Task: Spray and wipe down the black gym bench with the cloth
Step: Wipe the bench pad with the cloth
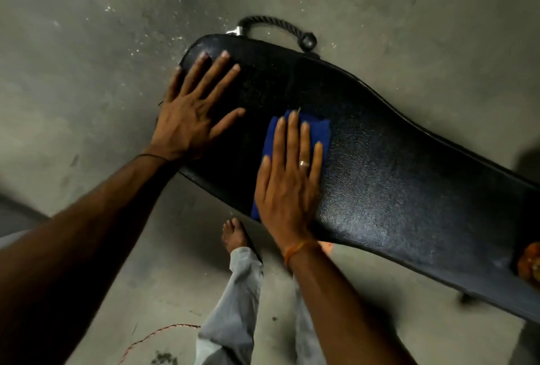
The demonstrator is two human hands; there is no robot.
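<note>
Left hand [193, 110] flat, grip wide, holding nothing, apparently steadying the gym bench [409, 177] at its left end. Right hand [287, 186], grip wide, presses the blue cloth [321, 129] beside the near edge, apparently mid-wipe.

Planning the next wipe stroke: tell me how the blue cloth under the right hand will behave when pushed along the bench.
Probably floppy: the blue cloth lies flat under the right hand, so it may bunch without flat pressure. Likely light; it looks thin. It should slide easily on the glossy bench.
</note>
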